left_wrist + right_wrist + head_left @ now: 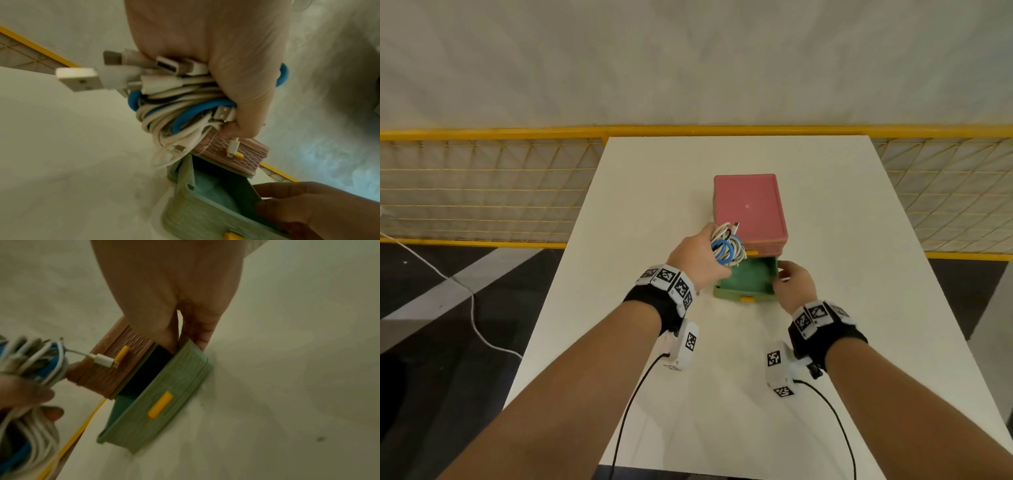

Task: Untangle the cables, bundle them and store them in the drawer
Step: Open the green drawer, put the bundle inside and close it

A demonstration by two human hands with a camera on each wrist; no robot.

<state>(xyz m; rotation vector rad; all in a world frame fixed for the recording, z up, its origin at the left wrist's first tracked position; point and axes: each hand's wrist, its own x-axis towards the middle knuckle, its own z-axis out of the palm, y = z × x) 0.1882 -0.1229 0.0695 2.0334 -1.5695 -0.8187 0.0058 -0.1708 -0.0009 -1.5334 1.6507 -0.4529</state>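
the cables point(726, 247) look bundled, the left hand point(698, 257) curling its fingers round them just at 11 o'clock of the open green drawer point(744, 279), whose side the right hand point(792, 286) pinches; only storing remains.

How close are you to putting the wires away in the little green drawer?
Nearly there. Done: the cable bundle is coiled together with a blue tie, and the green drawer is pulled open. In hand: the left hand grips the bundle just above the drawer, while the right hand holds the drawer's side. Left: drop the bundle in and push the drawer shut.
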